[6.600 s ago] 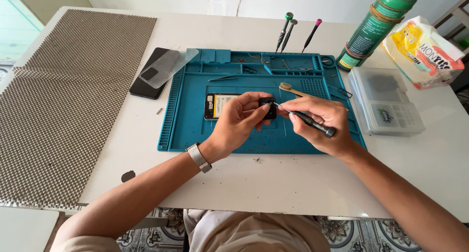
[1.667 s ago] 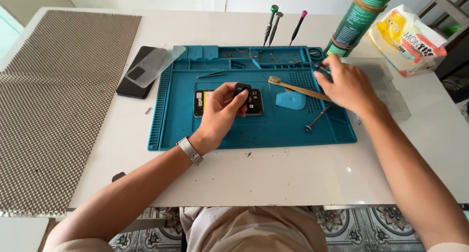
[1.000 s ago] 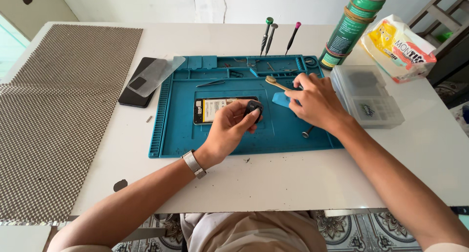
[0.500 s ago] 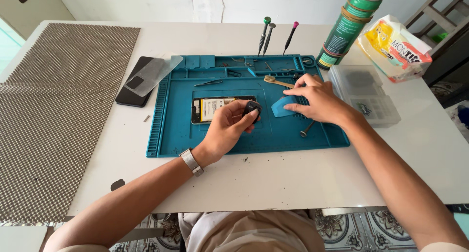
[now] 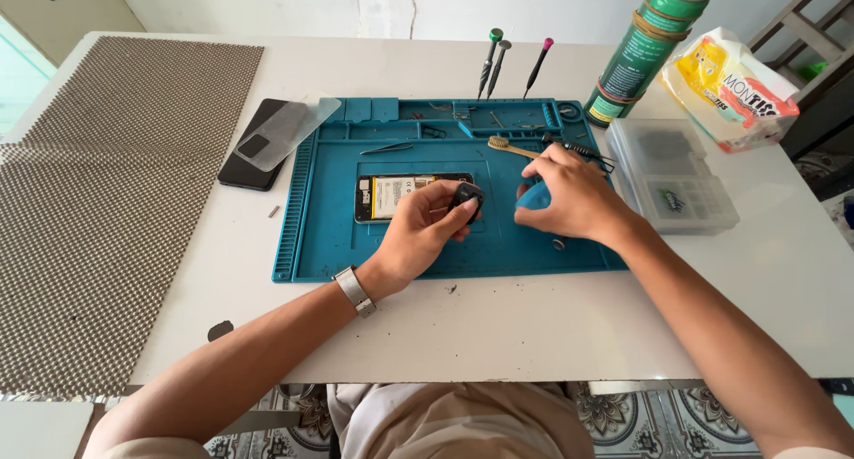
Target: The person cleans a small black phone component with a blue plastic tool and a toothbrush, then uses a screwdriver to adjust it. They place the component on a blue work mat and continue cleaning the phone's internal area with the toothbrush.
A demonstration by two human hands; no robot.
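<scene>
Resting on the blue mat (image 5: pixel 329 237) at the bench (image 5: pixel 498 326) centre, the opened phone (image 5: pixel 391 195) lies flat, back up, battery showing. Left hand (image 5: pixel 422 232) presses down on the phone's right end, fingers curled around a small black part (image 5: pixel 466 197) at that end. Right hand (image 5: pixel 574 197) sits just at 3 o'clock of the left, fingers pinched on a blue pick (image 5: pixel 532 195) that touches the mat. Brush (image 5: pixel 511 146) lies at 12 o'clock of the right hand, tweezers (image 5: pixel 387 148) at 12 o'clock of the phone. Three screwdrivers (image 5: pixel 496 63) stand upright beyond the mat's far edge. Clear parts box (image 5: pixel 680 179) sits at 3 o'clock of the mat, green can (image 5: pixel 645 50) and a yellow-white bag (image 5: pixel 729 85) behind it. Dark phone (image 5: pixel 249 161) under a clear sheet (image 5: pixel 285 132) lies at 10 o'clock; grey mesh pad (image 5: pixel 107 210) at 9 o'clock
</scene>
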